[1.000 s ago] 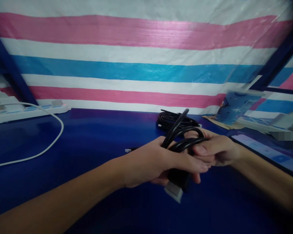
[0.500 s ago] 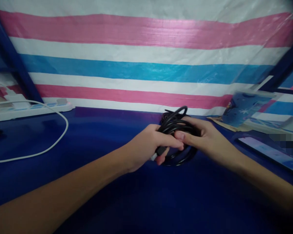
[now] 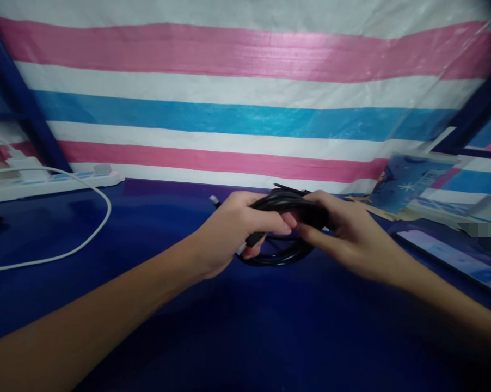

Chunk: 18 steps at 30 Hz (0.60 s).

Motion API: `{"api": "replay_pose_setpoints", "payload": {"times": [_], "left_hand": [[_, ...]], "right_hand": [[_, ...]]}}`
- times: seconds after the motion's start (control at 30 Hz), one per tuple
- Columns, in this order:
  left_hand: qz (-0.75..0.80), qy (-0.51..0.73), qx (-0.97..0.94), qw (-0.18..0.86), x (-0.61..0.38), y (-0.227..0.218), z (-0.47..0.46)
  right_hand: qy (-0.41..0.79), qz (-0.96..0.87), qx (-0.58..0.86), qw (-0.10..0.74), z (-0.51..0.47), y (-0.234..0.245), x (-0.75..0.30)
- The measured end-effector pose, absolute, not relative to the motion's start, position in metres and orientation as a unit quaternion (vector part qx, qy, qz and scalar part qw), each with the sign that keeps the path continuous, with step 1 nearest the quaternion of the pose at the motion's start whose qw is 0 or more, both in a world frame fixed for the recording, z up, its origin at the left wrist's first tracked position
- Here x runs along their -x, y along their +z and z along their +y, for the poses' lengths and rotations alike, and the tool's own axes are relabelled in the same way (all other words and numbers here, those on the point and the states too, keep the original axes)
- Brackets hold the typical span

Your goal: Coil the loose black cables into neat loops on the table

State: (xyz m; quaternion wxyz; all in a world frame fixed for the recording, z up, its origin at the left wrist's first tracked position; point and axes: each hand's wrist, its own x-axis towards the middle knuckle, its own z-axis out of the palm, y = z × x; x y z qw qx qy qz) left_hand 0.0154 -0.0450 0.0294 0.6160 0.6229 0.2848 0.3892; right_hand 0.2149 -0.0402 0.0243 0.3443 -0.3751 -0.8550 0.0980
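A coiled black cable (image 3: 276,258) is held between both hands above the dark blue table (image 3: 262,337). My left hand (image 3: 239,226) is closed round the coil's left side, its thumb pressed over the loops. A black plug (image 3: 254,239) with a light metal end sticks out below that thumb. Beyond the left hand's knuckles another metal-tipped connector (image 3: 215,201) shows. My right hand (image 3: 343,228) grips the coil's right side, thumb in front and fingers behind, where they are partly hidden. Some thin black strands (image 3: 288,189) show behind the coil.
At the left lies a white power strip (image 3: 82,182) with a charger (image 3: 29,169) and a looping white cable (image 3: 106,209). A phone (image 3: 449,258) with its screen lit and a blue packet (image 3: 409,182) are at the right. Striped sheeting (image 3: 245,120) hangs behind the table.
Both hands have shifted the coil slightly left, the left hand more so. The loop standing up on top has dropped down, and a metal-tipped connector now shows beyond the left hand.
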Motion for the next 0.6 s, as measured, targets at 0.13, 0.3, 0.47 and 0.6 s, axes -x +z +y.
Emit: {"api": "replay_pose_setpoints", "payload": {"times": [0.13, 0.3, 0.47, 0.6], "left_hand": [[0.238, 0.449, -0.588, 0.63, -0.015, 0.032, -0.046], [0.229, 0.487, -0.546, 0.642, -0.018, 0.036, -0.049], [0.218, 0.468, -0.516, 0.683, -0.021, 0.033, -0.047], [0.207, 0.362, -0.543, 0.729, -0.018, 0.03, -0.043]], "right_hand": [[0.205, -0.81, 0.387, 0.39, -0.041, 0.028, -0.205], [0.372, -0.746, 0.368, 0.412, -0.046, 0.031, -0.201], [0.559, -0.601, 0.326, 0.469, -0.051, 0.026, -0.196], [0.591, -0.58, 0.344, 0.444, -0.052, 0.027, -0.199]]}}
